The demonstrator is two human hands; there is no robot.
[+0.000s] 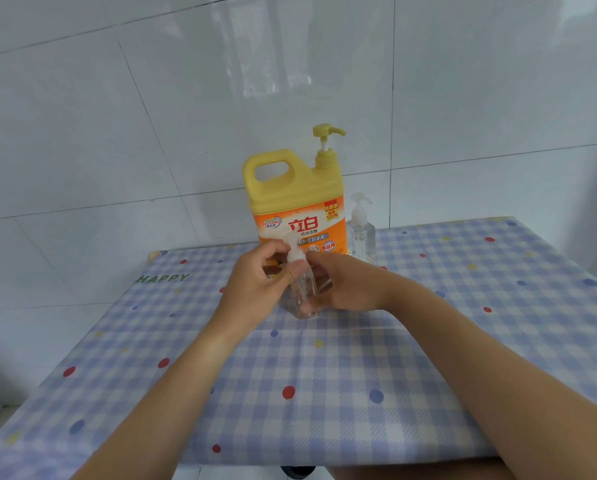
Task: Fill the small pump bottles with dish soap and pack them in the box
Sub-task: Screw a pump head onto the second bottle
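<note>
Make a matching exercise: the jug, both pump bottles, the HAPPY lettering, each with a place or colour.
1 dish soap jug
2 near pump bottle
3 far pump bottle
4 HAPPY lettering

A green, on the tablecloth
B held by left hand and right hand
C yellow, orange label
D standing right of the jug

Pairs: 1-C, 2-B, 3-D, 4-A

Soap jug (295, 188) lower label hidden behind left hand (255, 289), right hand (349, 289), pump bottle (302, 291).

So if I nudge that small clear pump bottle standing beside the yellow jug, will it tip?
Probably tips easily: the small pump bottle looks empty, tall and narrow on a small base. It likely weighs little. Its smooth clear plastic may feel slick.
</note>
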